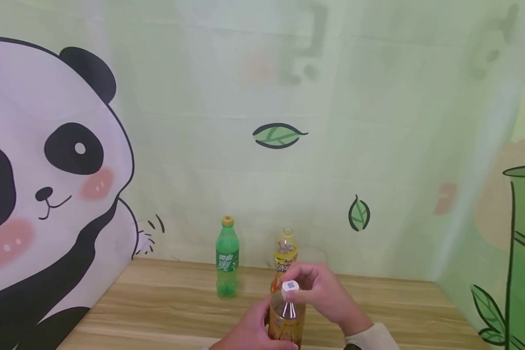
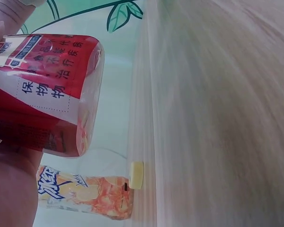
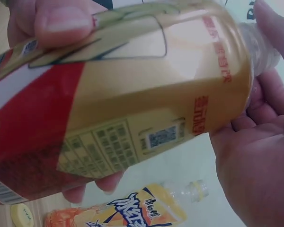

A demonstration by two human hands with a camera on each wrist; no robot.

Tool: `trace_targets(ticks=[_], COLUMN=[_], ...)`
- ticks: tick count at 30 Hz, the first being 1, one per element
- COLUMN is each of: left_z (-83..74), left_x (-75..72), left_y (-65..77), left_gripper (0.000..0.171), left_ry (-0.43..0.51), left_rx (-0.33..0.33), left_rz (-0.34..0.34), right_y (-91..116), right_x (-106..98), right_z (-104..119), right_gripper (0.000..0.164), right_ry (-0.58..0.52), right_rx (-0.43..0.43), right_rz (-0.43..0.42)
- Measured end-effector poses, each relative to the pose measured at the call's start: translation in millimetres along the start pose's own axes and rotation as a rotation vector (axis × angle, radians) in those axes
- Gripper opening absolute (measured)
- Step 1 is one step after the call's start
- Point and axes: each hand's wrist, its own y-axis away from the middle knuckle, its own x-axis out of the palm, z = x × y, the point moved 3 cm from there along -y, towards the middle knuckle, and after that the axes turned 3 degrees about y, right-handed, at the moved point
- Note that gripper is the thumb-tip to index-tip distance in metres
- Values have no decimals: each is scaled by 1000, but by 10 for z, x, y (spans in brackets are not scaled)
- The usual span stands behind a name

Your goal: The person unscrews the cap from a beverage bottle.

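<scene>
Lower centre: a gold-and-red-labelled bottle [image 1: 286, 328] is gripped by the left hand [image 1: 250, 330], its white cap [image 1: 290, 286] pinched by the right hand [image 1: 327, 295]; spillage could be caused by oversqueezing.

On my monitor the front bottle [image 3: 128, 99] comes up in gold, red and white, with red lettering and a black-and-white square code, and its white cap [image 1: 290, 287] bears a grey square. I also get a green bottle [image 1: 227, 262] with white lettering and a yellow cap [image 1: 228, 221], a yellow-and-orange bottle [image 2: 102, 193] with blue lettering and a fruit pattern, and a pale yellow lid [image 2: 137, 175]. My feed shows a tan wood-grain table [image 1: 179, 291] and a pale green backdrop [image 1: 201, 155] with a pink-cheeked, black-and-white panda [image 1: 48, 87]
</scene>
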Motion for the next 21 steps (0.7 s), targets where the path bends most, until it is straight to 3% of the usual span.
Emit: trace_targets(ticks=[6, 10, 16, 21], left_z=[10, -1, -26, -40], left_x=[17, -9, -25, -27], left_y=[-32, -37, -43, -39], left_gripper=[64, 63, 65, 65], left_ry=[23, 29, -7, -1], left_rx=[-8, -17, 14, 23], left_rz=[-9, -42, -50, -62], right_y=[7, -22, -19, -5], right_x=[12, 57, 107, 175], right_z=[1, 10, 35, 70], right_gripper=[24, 35, 71, 73], right_ry=[1, 21, 40, 51], right_rx=[2, 24, 93, 162], right_rz=[-40, -166, -352, -445])
